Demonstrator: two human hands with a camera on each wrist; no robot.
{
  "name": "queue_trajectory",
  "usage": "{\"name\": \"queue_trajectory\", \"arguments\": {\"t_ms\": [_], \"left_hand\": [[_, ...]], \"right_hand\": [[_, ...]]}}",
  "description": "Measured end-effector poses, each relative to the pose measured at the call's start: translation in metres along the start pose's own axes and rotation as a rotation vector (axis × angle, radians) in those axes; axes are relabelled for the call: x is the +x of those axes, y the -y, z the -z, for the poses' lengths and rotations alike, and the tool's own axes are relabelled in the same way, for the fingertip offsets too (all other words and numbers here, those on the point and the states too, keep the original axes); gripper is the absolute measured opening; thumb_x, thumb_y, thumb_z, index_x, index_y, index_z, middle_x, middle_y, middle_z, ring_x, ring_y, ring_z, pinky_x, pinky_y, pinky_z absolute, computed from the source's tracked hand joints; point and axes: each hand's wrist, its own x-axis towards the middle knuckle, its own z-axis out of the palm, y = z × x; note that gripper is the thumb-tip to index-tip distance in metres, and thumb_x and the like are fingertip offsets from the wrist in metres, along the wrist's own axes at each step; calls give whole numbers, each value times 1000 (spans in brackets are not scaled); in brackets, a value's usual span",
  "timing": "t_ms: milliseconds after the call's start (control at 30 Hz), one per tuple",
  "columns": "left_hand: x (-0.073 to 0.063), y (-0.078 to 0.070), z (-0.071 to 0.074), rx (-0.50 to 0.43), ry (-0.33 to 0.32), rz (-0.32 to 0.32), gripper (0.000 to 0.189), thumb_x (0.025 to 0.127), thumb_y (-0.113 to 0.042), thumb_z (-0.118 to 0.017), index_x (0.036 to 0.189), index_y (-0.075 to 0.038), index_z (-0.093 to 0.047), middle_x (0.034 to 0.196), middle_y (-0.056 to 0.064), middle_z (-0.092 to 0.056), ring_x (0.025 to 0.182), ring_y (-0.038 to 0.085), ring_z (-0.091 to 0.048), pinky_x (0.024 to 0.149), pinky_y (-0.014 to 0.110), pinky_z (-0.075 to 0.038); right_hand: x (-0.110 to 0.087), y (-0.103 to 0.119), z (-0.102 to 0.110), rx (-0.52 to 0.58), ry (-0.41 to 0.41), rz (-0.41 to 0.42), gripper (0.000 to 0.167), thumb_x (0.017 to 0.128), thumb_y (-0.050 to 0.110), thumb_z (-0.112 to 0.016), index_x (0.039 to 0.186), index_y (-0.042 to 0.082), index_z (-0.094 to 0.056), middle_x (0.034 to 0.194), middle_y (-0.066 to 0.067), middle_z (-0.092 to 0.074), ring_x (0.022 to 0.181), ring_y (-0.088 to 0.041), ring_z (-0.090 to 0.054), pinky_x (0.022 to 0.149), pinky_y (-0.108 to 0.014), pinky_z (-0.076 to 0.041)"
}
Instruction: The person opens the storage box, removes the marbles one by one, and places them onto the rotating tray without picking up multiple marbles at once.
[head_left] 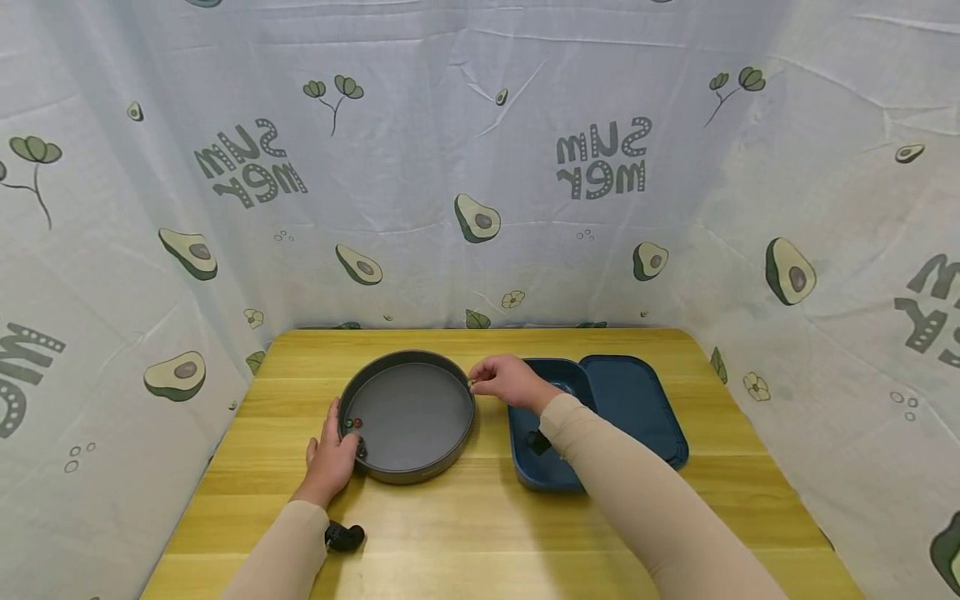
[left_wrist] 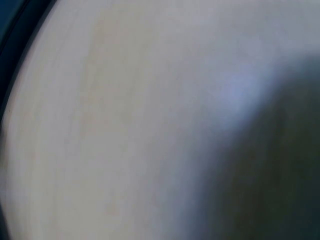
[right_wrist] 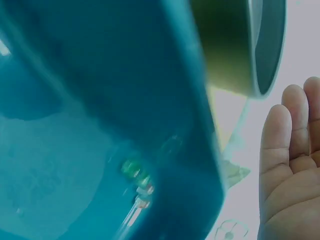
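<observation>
- The round grey pan (head_left: 411,412) lies flat on the wooden table (head_left: 420,542); it looks stiff and smooth-walled, probably fairly light, and its upright rim offers the best hold.
- The blue box (head_left: 542,481) stands to the pan's right, just apart from it; it seems to be rigid, glossy plastic, best steadied by a side wall.
- The blue lid (head_left: 633,404) lies just beside the box; being thin and flat, it would lift most easily by an edge.
- The left hand (head_left: 330,457) grips the pan's near-left rim, thumb inside, fingers along the outer wall.
- The right hand (head_left: 517,383) pinches a tiny yellowish piece (head_left: 472,383) at the pan's right rim; such a piece must be nearly weightless and easily dropped, suiting a light fingertip pinch.
- Small red and green pieces (head_left: 357,423) sit inside the pan by the left thumb; they look hard and liable to roll.
</observation>
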Motion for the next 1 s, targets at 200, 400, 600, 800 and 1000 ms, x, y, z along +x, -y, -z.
{"name": "queue_trajectory", "arguments": {"t_ms": [200, 400, 600, 800, 1000], "left_hand": [[0, -1, 0, 4, 1, 1, 76, 110, -23, -37, 171, -18, 8, 177, 21, -5, 161, 48, -12, 127, 65, 18], [-1, -2, 0, 1, -3, 1, 75, 110, -24, -36, 171, -18, 7, 177, 21, -5, 162, 47, -11, 127, 65, 18], [-2, -3, 0, -2, -6, -3, 75, 110, -24, -37, 171, -17, 7, 177, 22, -6, 161, 48, -10, 127, 66, 17], [-3, -3, 0, -4, -12, -7, 75, 110, -24, -37, 171, -17, 6, 177, 21, -6, 162, 48, -11, 127, 66, 17], [-3, -4, 0, -2, -9, -4, 75, 111, -25, -37, 171, -18, 7, 177, 20, -5, 162, 47, -10, 127, 65, 17]], "right_hand": [[4, 12, -12, -2, 23, 29, 18, 98, 17, -75, 114, 10, -78, 103, -1, -77, 89, -14, -64, 78, -29, -55], [7, 18, -24, -35, 56, 61, 16, 98, 16, -75, 112, 10, -78, 101, 0, -77, 89, -12, -66, 81, -29, -57], [10, 21, -34, -59, 89, 79, 14, 97, 16, -76, 110, 10, -79, 100, 1, -78, 90, -11, -67, 83, -29, -58], [11, 23, -40, -64, 113, 66, 12, 97, 16, -76, 108, 13, -79, 100, 2, -78, 91, -10, -67, 84, -29, -59], [11, 25, -42, -50, 133, 53, 13, 97, 15, -76, 109, 10, -79, 100, 2, -78, 90, -10, -67, 83, -28, -58]]}}
